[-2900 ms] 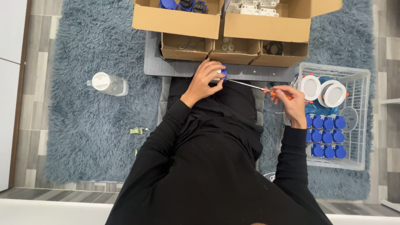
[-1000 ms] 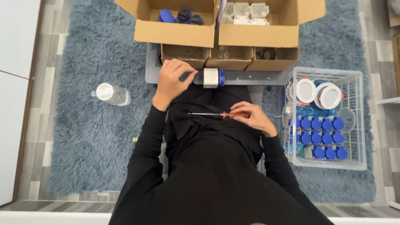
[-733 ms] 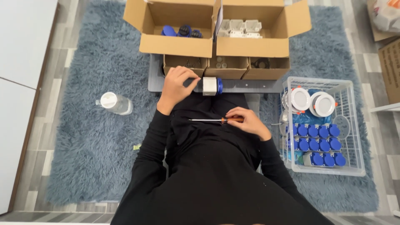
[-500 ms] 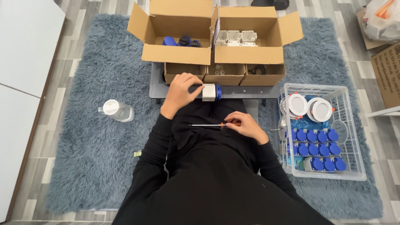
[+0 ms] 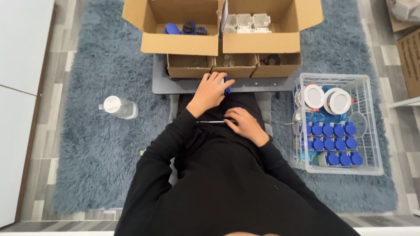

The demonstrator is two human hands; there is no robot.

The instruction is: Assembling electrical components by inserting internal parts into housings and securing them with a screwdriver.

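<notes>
A small blue-and-white part (image 5: 226, 85) is covered and gripped by the left hand (image 5: 210, 91) at the near edge of the low grey table (image 5: 161, 83). A thin screwdriver (image 5: 209, 122) is held flat across the lap by the right hand (image 5: 244, 124), its shaft pointing left. Three small open boxes (image 5: 231, 65) are set on the table just beyond the left hand, with two large cartons (image 5: 183, 43) behind them. A white wire basket (image 5: 372, 131) of blue-capped pieces is placed to the right on the grey rug (image 5: 87, 166). A plastic bottle (image 5: 119, 107) is laid on the rug to the left.
</notes>
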